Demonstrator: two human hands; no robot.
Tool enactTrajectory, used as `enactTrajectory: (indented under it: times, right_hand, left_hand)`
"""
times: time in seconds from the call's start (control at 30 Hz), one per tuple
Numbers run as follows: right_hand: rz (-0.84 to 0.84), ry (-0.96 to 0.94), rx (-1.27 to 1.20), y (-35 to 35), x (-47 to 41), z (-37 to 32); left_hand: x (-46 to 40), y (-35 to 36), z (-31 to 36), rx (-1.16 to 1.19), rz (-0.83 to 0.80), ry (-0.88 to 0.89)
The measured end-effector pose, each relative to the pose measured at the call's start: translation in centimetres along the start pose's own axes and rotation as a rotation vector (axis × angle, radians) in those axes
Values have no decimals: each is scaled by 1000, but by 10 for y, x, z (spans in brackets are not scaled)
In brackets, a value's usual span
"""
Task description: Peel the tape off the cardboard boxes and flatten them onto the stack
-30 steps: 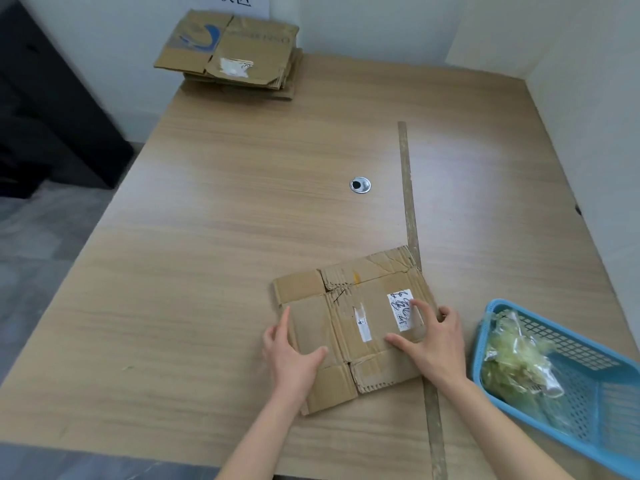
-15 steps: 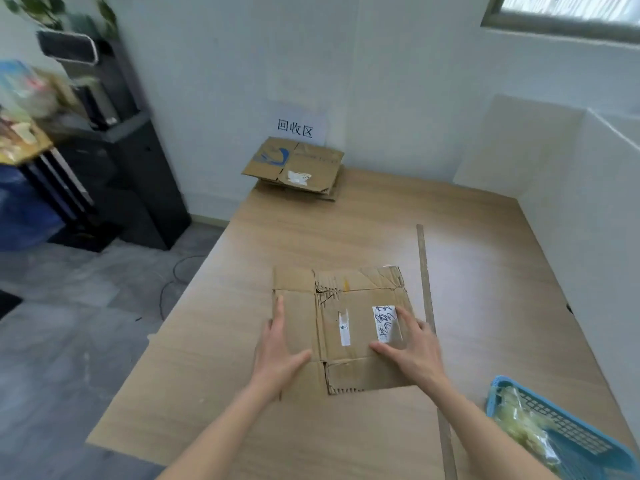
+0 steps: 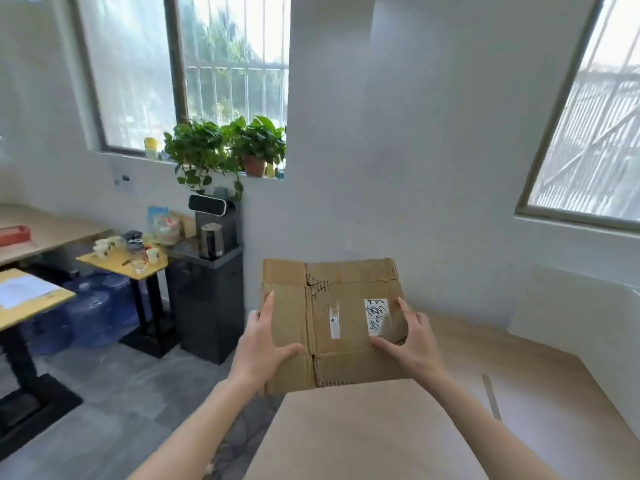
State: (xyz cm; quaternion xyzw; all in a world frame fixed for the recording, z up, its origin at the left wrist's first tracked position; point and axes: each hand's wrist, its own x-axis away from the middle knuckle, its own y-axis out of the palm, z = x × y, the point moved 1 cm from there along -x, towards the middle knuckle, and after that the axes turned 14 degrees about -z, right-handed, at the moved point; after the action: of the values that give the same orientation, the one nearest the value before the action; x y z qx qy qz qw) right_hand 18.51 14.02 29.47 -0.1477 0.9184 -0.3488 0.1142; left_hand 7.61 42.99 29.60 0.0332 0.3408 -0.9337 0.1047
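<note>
A white wall (image 3: 433,140) fills the background, with barred windows (image 3: 228,71) to either side of it. The wooden table (image 3: 381,434) occupies the lower right of the view, its near left corner pointing toward the grey tiled floor (image 3: 114,393); a white partition (image 3: 571,317) stands along its far right edge. A flattened cardboard box (image 3: 346,317) is held up in the air above the far left edge of the table, its broad face toward the camera and tilted slightly, its lower edge just over the tabletop line. The left hand (image 3: 266,344) grips the box's left edge, thumb lying across the front face and fingers extended up along the side. The right hand (image 3: 412,337) grips the box's right edge in the same way, thumb across the front near the lower right and fingers raised along the side. On the box face sit a white handwritten label (image 3: 376,315) toward the right and a narrow strip of white tape (image 3: 334,320) near the centre; the upper flap seam is torn. A grey strip (image 3: 491,396) lies along the table toward its right side. Beyond the table's left edge stand a dark cabinet (image 3: 207,299) carrying a kettle (image 3: 212,240), a small yellow-topped side table (image 3: 128,265) with cups, and blue water bottles (image 3: 93,317) on the floor. Potted plants (image 3: 225,147) rest on the windowsill.
</note>
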Motion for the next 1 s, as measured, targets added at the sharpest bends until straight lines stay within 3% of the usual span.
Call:
enactTrajectory:
  times: [0.2, 0.4, 0.7, 1.0]
  right_hand:
    - [68, -141, -50, 46, -30, -115]
    - [71, -213, -58, 101, -62, -178]
    - [81, -215, -117, 174, -147, -210]
    - [152, -168, -255, 221, -281, -193]
  left_hand:
    - [0, -123, -43, -37, 78, 36]
    - [-12, -199, -98, -41, 88, 11]
    - [-72, -254, -173, 42, 52, 46]
    - [-215, -286, -230, 0, -34, 96]
